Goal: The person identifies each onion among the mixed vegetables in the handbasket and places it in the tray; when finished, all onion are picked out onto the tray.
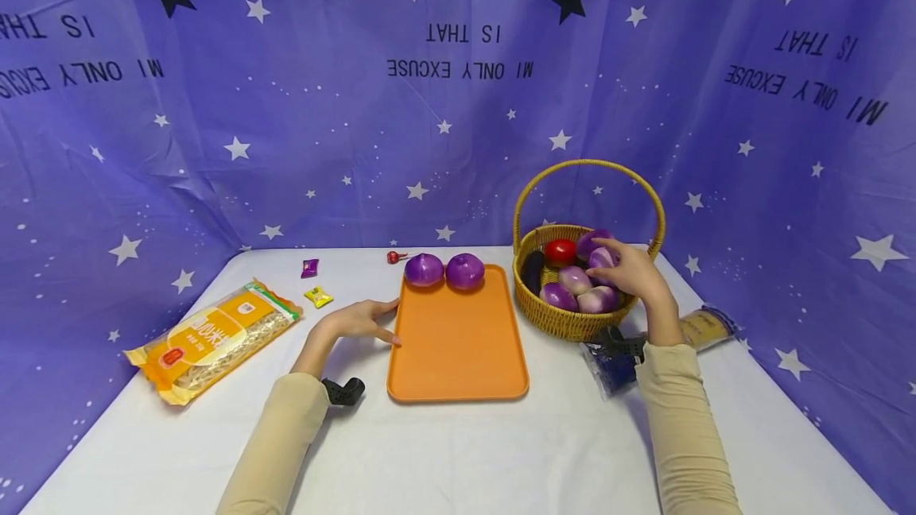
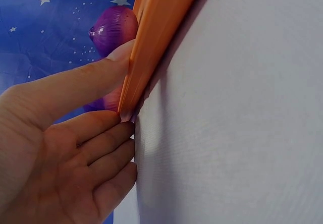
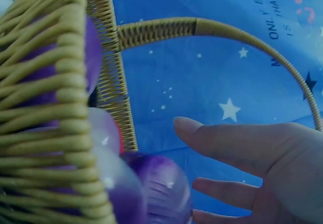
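Note:
An orange tray lies on the white table. My left hand is at its left edge; in the left wrist view the thumb touches the rim and the fingertips rest by the tray's side. Two glossy purple onions sit side by side at the tray's far end. Over the right part of a wicker basket hovers my right hand, thumb and fingers spread beside a purple onion. Several purple-and-white onions, a red tomato and a dark eggplant fill the basket.
The basket's tall handle arches over it. At left lie a yellow food bag, a purple candy and a yellow candy. A small red item is behind the tray. Dark and tan packets lie near my right wrist.

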A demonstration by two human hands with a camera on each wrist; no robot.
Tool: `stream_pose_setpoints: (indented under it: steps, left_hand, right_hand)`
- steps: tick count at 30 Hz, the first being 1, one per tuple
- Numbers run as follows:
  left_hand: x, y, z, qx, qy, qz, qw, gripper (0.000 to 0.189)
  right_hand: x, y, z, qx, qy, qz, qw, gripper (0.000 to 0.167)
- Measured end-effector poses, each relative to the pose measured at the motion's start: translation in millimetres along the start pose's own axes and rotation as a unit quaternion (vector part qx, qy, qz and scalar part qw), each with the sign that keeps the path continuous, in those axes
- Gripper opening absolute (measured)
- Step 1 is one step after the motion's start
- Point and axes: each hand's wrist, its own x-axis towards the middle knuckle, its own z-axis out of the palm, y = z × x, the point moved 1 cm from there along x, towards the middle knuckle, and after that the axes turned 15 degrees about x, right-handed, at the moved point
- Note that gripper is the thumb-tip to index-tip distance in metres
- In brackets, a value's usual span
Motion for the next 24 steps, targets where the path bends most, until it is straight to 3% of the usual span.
stream_pose_setpoints:
  steps: [6,13,24]
  left_hand:
    - [0.4,-1.4,0.6,0.005,0.002,0.000,1.0000,0.090]
    - [1.1,-2.1,2.0,0.003,-0.001,0.002,1.0000,0.091]
    - [0.5,-1.2,-0.9,-0.003,-0.001,0.004,1.0000,0.091]
  right_hand:
    - [0.5,8,1,-0.017,0.014,-0.007,0.9997,0.058]
    - [-0.5,15,3,-0.021,0.016,0.022,0.9994,0.056]
    - [0.7,6,-3,-0.005,0.041,0.021,0.9989,0.057]
